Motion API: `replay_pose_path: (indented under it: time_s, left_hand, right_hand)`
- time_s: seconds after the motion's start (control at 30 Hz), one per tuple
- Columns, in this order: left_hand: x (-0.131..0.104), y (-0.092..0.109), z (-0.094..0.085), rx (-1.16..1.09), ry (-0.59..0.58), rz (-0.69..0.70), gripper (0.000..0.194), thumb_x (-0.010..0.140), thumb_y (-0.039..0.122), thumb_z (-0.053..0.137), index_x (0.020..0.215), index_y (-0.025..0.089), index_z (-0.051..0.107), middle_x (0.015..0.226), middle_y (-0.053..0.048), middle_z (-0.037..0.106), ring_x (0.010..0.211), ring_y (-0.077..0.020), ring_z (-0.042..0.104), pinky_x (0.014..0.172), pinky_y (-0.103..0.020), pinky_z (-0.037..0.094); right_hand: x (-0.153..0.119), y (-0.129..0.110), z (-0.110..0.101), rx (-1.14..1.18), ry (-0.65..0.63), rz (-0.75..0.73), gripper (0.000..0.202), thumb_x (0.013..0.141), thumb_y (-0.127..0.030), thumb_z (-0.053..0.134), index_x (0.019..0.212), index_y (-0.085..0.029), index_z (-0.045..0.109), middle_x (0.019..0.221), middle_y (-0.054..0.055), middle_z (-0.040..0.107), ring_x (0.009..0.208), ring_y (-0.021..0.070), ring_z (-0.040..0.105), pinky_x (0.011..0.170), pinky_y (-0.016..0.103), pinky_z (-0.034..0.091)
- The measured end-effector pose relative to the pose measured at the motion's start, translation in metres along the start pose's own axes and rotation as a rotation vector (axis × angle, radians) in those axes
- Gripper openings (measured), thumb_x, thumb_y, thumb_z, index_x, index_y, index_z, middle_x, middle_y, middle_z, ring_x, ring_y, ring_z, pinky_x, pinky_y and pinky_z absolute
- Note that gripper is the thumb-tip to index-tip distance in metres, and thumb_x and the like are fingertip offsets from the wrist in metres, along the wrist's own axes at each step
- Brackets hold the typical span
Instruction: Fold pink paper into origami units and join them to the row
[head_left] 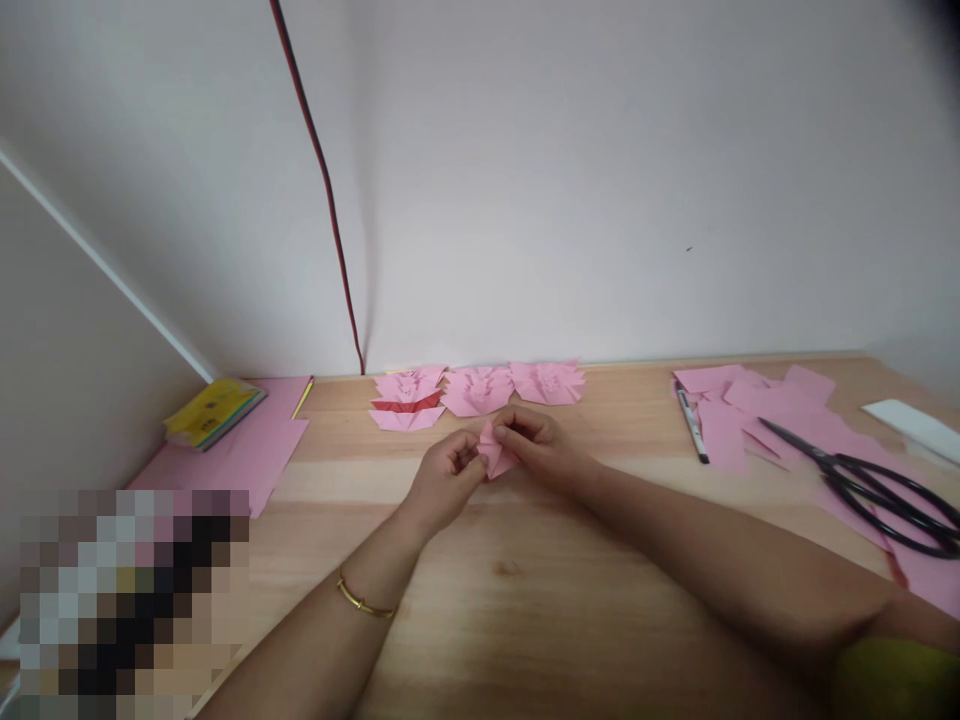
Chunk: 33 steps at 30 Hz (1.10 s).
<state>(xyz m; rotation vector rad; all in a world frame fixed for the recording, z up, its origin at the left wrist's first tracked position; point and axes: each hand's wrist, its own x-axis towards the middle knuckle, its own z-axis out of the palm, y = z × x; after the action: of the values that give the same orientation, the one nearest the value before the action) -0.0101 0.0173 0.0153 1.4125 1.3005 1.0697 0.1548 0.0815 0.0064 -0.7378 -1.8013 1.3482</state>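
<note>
Between my two hands is a small folded piece of pink paper (496, 458), held just above the wooden table. My left hand (451, 477) pinches its left edge between thumb and fingers. Thumb and fingertips of my right hand (541, 447) grip its upper right side. Behind the hands, several folded pink paper pieces lie in three clusters, with one pink cluster (478, 390) in the middle and another pink cluster (547, 382) to the right. A red folded strip (407, 402) shows in the left cluster. The underside of the held paper is hidden.
Black-handled scissors (862, 485) lie on pink sheets at the right, with a marker pen (692, 424) and loose pink pieces (780, 390). At the left, a yellow pad (214, 412) rests on pink sheets (266, 450). A red-black cable (328, 185) hangs along the wall.
</note>
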Motion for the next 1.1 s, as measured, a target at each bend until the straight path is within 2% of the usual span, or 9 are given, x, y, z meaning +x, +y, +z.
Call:
replay_pose_path:
  time_s: [0.1,0.17,0.27,0.4,0.5,0.6,0.8,0.97,1.1]
  left_hand:
    - [0.001,0.001,0.003,-0.141,-0.043,-0.031,0.018,0.076,0.029,0.062,0.087,0.016,0.059,0.071,0.001,0.058,0.064,-0.0107,0.052,0.061,-0.022,0.04]
    - [0.001,0.001,0.004,-0.153,-0.043,-0.06,0.023,0.074,0.03,0.065,0.092,0.016,0.06,0.069,0.001,0.059,0.059,-0.0096,0.051,0.057,-0.022,0.04]
    - [0.002,0.001,0.005,-0.13,0.005,-0.095,0.024,0.073,0.03,0.067,0.091,0.016,0.062,0.062,0.003,0.057,0.053,-0.0084,0.048,0.053,-0.021,0.04]
    - [0.003,0.001,0.004,-0.265,0.061,-0.09,0.028,0.07,0.031,0.07,0.093,0.016,0.062,0.071,0.0,0.061,0.061,-0.0103,0.055,0.06,-0.024,0.046]
    - [0.004,-0.001,0.003,-0.312,0.071,-0.054,0.029,0.069,0.03,0.072,0.091,0.016,0.062,0.073,0.0,0.062,0.063,-0.0102,0.055,0.062,-0.023,0.046]
    - [0.005,-0.006,0.002,-0.232,0.102,-0.022,0.029,0.068,0.031,0.073,0.09,0.016,0.063,0.066,0.002,0.057,0.058,-0.0084,0.049,0.058,-0.021,0.043]
    - [0.006,-0.008,-0.001,-0.06,0.17,-0.011,0.023,0.07,0.029,0.069,0.088,0.017,0.065,0.057,0.006,0.042,0.05,-0.0064,0.036,0.049,-0.018,0.032]
    - [0.008,-0.011,-0.004,-0.1,0.202,-0.01,0.019,0.069,0.025,0.068,0.086,0.017,0.063,0.059,0.005,0.045,0.052,-0.0068,0.038,0.05,-0.018,0.03]
    - [0.011,-0.018,-0.006,-0.132,0.237,-0.03,0.019,0.068,0.027,0.068,0.082,0.016,0.061,0.059,0.005,0.045,0.051,-0.0068,0.038,0.05,-0.019,0.03]
  right_hand:
    - [-0.001,-0.001,0.001,0.03,-0.024,0.015,0.025,0.086,-0.04,0.054,0.077,-0.018,0.054,0.073,0.0,0.052,0.067,0.012,0.048,0.061,0.024,0.039]
    - [-0.002,-0.003,0.002,0.029,-0.035,0.018,0.027,0.086,-0.043,0.053,0.077,-0.018,0.053,0.073,0.0,0.052,0.066,0.0121,0.048,0.06,0.025,0.039]
    - [-0.003,-0.005,0.002,-0.008,-0.001,-0.018,0.03,0.087,-0.047,0.05,0.079,-0.018,0.052,0.073,0.0,0.05,0.067,0.0121,0.047,0.062,0.025,0.039]
    - [-0.002,-0.002,0.001,0.102,-0.019,-0.047,0.036,0.086,-0.054,0.048,0.095,-0.019,0.049,0.08,0.001,0.05,0.066,0.0114,0.047,0.061,0.025,0.04]
    - [-0.002,0.003,0.003,0.133,-0.098,-0.058,0.038,0.079,-0.049,0.062,0.097,-0.019,0.048,0.082,0.001,0.051,0.067,0.0113,0.048,0.061,0.024,0.04]
    - [-0.001,0.006,0.005,0.017,-0.127,-0.048,0.026,0.081,-0.041,0.062,0.087,-0.018,0.051,0.073,-0.001,0.051,0.062,0.0104,0.045,0.058,0.023,0.036]
    - [-0.002,0.003,0.005,-0.085,-0.054,-0.056,0.016,0.083,-0.033,0.056,0.08,-0.016,0.054,0.07,0.0,0.052,0.062,0.0111,0.044,0.058,0.024,0.035]
    - [0.001,0.001,0.002,-0.069,0.057,-0.048,0.012,0.08,-0.028,0.057,0.077,-0.017,0.053,0.071,0.0,0.051,0.065,0.0114,0.045,0.059,0.025,0.036]
    - [0.005,0.0,-0.004,-0.009,0.183,-0.031,0.017,0.083,-0.034,0.055,0.078,-0.018,0.051,0.069,-0.002,0.047,0.062,0.0109,0.043,0.058,0.024,0.036]
